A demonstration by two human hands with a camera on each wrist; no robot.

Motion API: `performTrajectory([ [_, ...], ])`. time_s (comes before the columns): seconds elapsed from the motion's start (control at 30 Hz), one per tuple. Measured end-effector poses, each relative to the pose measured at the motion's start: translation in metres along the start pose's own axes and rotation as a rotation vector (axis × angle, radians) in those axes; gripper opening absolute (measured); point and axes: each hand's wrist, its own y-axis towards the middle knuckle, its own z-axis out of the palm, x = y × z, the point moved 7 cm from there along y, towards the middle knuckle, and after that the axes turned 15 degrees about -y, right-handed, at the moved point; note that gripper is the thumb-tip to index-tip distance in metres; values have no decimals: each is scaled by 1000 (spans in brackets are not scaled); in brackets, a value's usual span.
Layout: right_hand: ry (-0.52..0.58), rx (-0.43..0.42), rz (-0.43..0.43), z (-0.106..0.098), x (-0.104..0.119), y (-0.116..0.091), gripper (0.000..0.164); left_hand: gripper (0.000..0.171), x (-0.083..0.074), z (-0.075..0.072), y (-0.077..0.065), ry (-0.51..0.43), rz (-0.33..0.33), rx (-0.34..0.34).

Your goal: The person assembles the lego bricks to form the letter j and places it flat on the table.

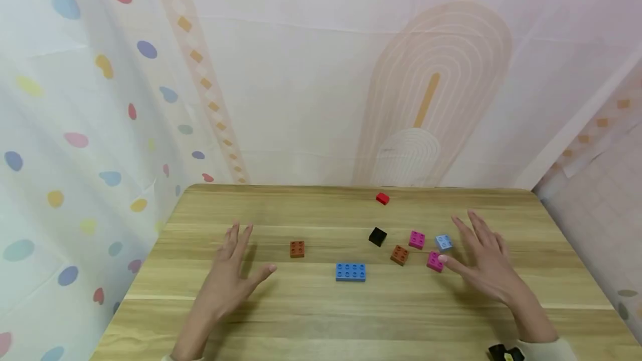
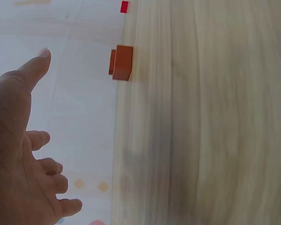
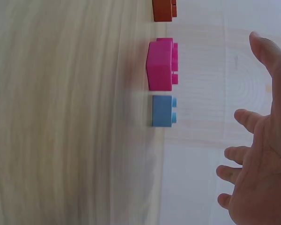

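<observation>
My left hand (image 1: 228,277) is held over the left part of the wooden table, fingers spread, holding nothing. To its right an orange-brown square brick (image 1: 297,249) lies studs up; it also shows in the left wrist view (image 2: 123,63). My right hand (image 1: 486,266) hovers at the right, fingers apart and nothing in them. Its thumb overlaps a pink brick (image 1: 435,261) in the head view, while the right wrist view shows a gap between the hand and that pink brick (image 3: 160,66). A light blue brick (image 1: 443,242) sits just beyond, near the right fingers.
A longer blue brick (image 1: 350,272) lies mid-table between the hands. Further right are a second brown brick (image 1: 399,255), another pink brick (image 1: 417,239) and a black brick (image 1: 378,237). A small red brick (image 1: 383,198) lies near the back edge, before a patterned curtain (image 1: 301,99).
</observation>
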Motion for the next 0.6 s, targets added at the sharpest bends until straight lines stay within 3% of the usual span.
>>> performTrajectory([
  [0.27,59,-27,-49,3,11,4,89,98,-7,12,-1,-42,1,4],
  [0.6,109,-5,-41,9,16,8,90,96,-26,32,7,-159,88,16],
])
